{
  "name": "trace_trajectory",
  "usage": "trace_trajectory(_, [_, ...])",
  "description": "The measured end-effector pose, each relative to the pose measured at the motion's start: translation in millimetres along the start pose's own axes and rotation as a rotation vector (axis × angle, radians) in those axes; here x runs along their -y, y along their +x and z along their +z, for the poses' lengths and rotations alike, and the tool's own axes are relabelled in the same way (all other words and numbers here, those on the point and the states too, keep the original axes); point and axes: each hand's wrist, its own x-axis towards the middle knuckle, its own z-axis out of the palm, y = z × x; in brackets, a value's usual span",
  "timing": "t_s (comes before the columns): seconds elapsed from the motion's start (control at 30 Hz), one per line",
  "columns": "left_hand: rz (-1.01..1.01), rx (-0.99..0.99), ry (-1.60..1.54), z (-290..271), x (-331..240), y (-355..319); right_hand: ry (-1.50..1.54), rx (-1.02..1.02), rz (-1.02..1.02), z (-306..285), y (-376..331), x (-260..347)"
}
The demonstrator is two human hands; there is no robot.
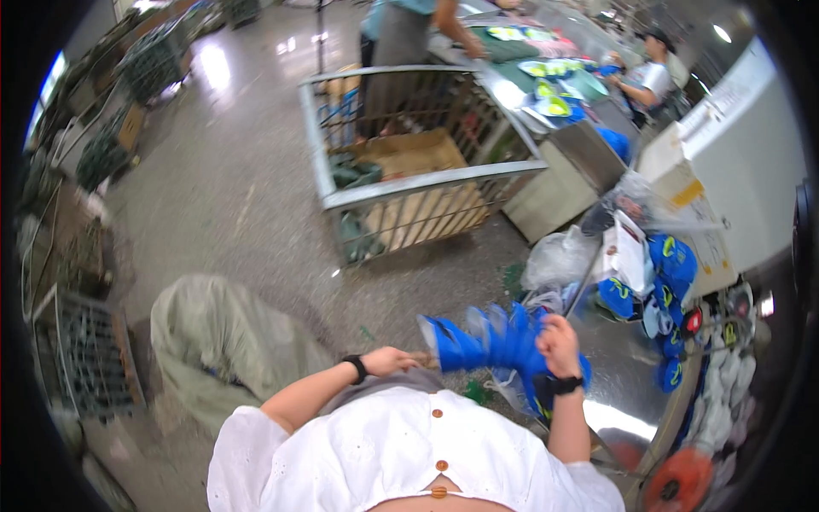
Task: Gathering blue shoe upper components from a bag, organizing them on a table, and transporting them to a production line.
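Factory floor [239, 196], wire cart [409, 162] ahead. My right hand [559, 341] grips the blue stack [495, 341], fingers curled; left hand [388, 360] pinches its end beside a green sack [222, 341].

At twelve o'clock we see a metal cage cart [424, 183] holding flattened cardboard [415, 154] and dark green cloth. Beyond it a person in a grey apron [401, 34] stands at a long work table [546, 94] strewn with blue and yellow-green pieces; a second person in a cap [650, 78] sits at two o'clock. At nine o'clock a pale green sack [223, 337] slumps on the speckled floor [230, 179]. At eight o'clock sits a wire crate [90, 358]. At three o'clock clear plastic bags [559, 256] lie beside a white machine [742, 162].
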Motion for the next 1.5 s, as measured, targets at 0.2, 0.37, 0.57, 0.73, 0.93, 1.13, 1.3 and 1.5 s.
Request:
trace_trajectory(0.2, [-0.447,-0.783,-0.234,69.5,117.0,-223.5,-0.291,0.650,0.289,209.6,6.4,-108.6])
trace_trajectory(0.37, [-0.682,-1.575,-0.589,118.4,167.0,-310.3,0.034,0.676,0.531,317.5,-1.0,-115.1])
trace_trajectory(0.57, [-0.425,-1.997,-0.924,84.4,201.6,-348.8,-0.140,1.336,0.422,433.4,37.1,-113.2])
trace_trajectory(0.73, [-1.008,-1.272,-0.292,26.4,244.5,-362.9,-0.568,1.705,-0.121,517.7,96.5,-127.7])
trace_trajectory(0.93, [-1.037,-1.156,-0.106,-137.1,260.6,-409.8,-0.590,1.695,-0.115,612.8,193.0,-112.4])
trace_trajectory(1.13, [-1.047,-1.015,-0.089,-223.4,263.5,-411.2,-0.646,1.559,-0.224,685.2,263.3,-93.5])
trace_trajectory(1.3, [-1.021,-1.004,-0.063,-306.6,303.9,-435.1,-0.602,1.336,-0.191,762.7,319.7,-96.5])
trace_trajectory(1.5, [-0.815,-0.913,0.072,-513.3,386.3,-427.3,-0.802,1.354,-0.217,853.6,386.0,-109.6])
